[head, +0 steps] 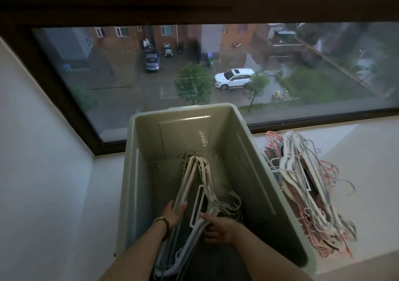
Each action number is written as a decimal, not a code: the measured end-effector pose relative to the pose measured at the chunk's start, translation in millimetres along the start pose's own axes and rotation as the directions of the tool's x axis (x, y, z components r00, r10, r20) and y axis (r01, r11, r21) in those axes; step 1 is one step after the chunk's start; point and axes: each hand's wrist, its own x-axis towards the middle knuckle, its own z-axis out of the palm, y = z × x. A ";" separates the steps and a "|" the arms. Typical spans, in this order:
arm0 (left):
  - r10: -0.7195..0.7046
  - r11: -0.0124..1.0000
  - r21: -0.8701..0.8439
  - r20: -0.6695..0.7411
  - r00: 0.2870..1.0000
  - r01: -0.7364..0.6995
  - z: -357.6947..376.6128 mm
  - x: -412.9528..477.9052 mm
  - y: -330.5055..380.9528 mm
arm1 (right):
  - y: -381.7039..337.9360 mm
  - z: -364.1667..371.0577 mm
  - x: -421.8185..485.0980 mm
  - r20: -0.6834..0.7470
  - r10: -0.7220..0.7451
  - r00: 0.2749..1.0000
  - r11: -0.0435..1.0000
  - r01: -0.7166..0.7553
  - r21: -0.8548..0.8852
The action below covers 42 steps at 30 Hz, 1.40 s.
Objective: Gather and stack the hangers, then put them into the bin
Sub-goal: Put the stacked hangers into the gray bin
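Both hands reach into the bin [151, 146]. The left hand [172, 212] and right hand [218, 229] each have a clenched grip on a stack [194, 196] inside it. Just right of the bin, a loose pile [302, 194] lies on the surface [367, 172] below the window [151, 75].

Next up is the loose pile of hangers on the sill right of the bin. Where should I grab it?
Likely the pile of hangers across its stacked shoulders mid-length, from above with both hands. The hooks fan out tangled on the right, so avoid them; the bin wall blocks the left.
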 end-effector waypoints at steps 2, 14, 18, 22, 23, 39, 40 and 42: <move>0.021 0.999 -0.037 -0.067 0.998 -0.024 3.1 -4.5 8.0 | 1.7 -0.2 0.2 0.015 -0.055 0.998 0.998 0.055 -0.032; 0.367 0.895 -0.160 -0.269 0.891 -0.417 16.0 -49.1 102.1 | -62.7 -29.8 -72.3 0.100 -0.454 0.886 0.891 0.447 0.080; 0.456 0.819 -0.192 -0.354 0.816 -0.541 35.2 -71.0 151.9 | -101.7 -91.2 -115.5 0.152 -0.578 0.802 0.816 0.567 0.116; 0.538 0.755 -0.190 -0.366 0.759 -0.627 87.2 -86.8 202.1 | -124.1 -177.5 -132.6 0.109 -0.617 0.780 0.787 0.606 0.118; 0.547 0.751 -0.187 -0.362 0.755 -0.634 104.4 -90.1 213.4 | -126.6 -201.8 -134.4 0.079 -0.619 0.781 0.785 0.611 0.107; 0.259 0.966 0.035 -0.082 0.962 -0.257 350.0 -5.3 213.1 | -73.1 -424.3 -37.8 -0.300 -0.512 0.805 0.859 0.478 -0.181; 0.256 0.966 0.048 -0.088 0.963 -0.253 355.0 -4.4 209.4 | -68.5 -424.4 -34.3 -0.328 -0.499 0.802 0.867 0.464 -0.183; 0.226 0.973 0.056 -0.059 0.972 -0.223 367.7 2.5 201.2 | -62.4 -429.3 -21.9 -0.300 -0.457 0.837 0.889 0.429 -0.157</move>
